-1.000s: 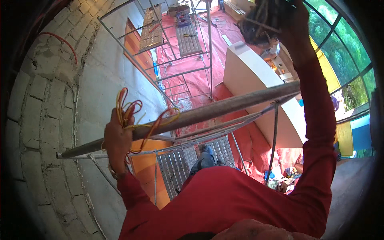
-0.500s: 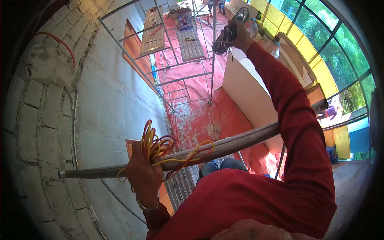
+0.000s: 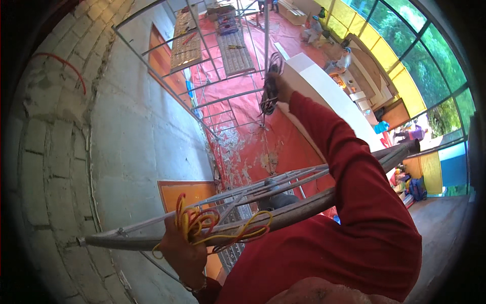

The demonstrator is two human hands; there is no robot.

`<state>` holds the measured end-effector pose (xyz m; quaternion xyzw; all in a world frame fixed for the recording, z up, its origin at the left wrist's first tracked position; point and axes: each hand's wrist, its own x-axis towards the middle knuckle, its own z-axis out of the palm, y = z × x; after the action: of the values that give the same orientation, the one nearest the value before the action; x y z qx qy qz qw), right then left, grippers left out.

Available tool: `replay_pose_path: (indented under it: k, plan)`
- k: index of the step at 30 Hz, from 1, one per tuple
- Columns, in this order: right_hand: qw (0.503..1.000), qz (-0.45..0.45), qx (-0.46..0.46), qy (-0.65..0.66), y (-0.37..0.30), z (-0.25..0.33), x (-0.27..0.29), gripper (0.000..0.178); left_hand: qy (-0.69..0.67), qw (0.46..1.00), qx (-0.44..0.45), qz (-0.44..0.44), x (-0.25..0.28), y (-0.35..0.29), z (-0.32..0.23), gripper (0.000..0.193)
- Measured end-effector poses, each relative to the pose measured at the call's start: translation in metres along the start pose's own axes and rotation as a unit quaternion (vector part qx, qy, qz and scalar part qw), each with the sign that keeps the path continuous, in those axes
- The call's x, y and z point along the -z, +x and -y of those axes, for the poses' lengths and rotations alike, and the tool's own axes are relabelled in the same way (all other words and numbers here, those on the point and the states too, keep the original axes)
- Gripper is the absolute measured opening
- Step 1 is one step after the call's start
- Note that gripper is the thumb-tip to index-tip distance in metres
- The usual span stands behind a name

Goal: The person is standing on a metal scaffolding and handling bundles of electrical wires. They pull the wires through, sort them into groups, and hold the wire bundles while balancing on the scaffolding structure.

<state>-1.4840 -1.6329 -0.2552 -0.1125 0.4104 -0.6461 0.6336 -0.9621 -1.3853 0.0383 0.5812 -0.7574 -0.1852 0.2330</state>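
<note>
A loose bundle of red and yellow wire [image 3: 194,221] is gripped in my left hand [image 3: 185,253], which rests against a thick metal pipe [image 3: 298,209] crossing in front of me. Some loops hang over the pipe toward the right. My right arm reaches out beyond the pipe, and my right hand [image 3: 281,87] is closed round a bunched dark cable [image 3: 269,97], held in the air. Part of the pipe is hidden behind my right sleeve.
Metal scaffolding [image 3: 230,99] with perforated planks [image 3: 235,53] stands ahead over a red floor covering [image 3: 243,152]. A grey wall [image 3: 126,137] rises on the left, and a long white-topped panel [image 3: 331,96] lies to the right. Several people are far below, including one seated person [image 3: 340,62].
My right hand has swung left and lower with the dark cable. My left hand has moved slightly down in the picture, still gripping the wire. Thinner scaffold bars now show beyond the pipe.
</note>
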Motion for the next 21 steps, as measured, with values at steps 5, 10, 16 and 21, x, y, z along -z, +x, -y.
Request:
replay_pose_path:
  k: [5, 10, 16, 21]
  plan:
    - [0.997, -0.016, -0.07, -0.006, 0.011, -0.052, -0.013, 0.025, -0.033, 0.999, 0.031, -0.006, 0.0, 0.003, -0.013, 0.041]
    - [0.996, 0.002, -0.093, 0.011, 0.011, -0.086, -0.003, 0.025, 0.002, 0.997, 0.08, -0.016, -0.001, 0.013, -0.021, 0.045]
    - [0.987, -0.019, -0.159, -0.026, 0.009, -0.151, 0.066, 0.02, 0.036, 0.995, 0.088, 0.004, -0.002, 0.016, -0.021, 0.038]
    - [0.973, -0.096, -0.187, 0.094, -0.013, -0.24, 0.123, 0.023, 0.019, 0.989, 0.146, -0.024, -0.006, 0.013, -0.027, 0.035]
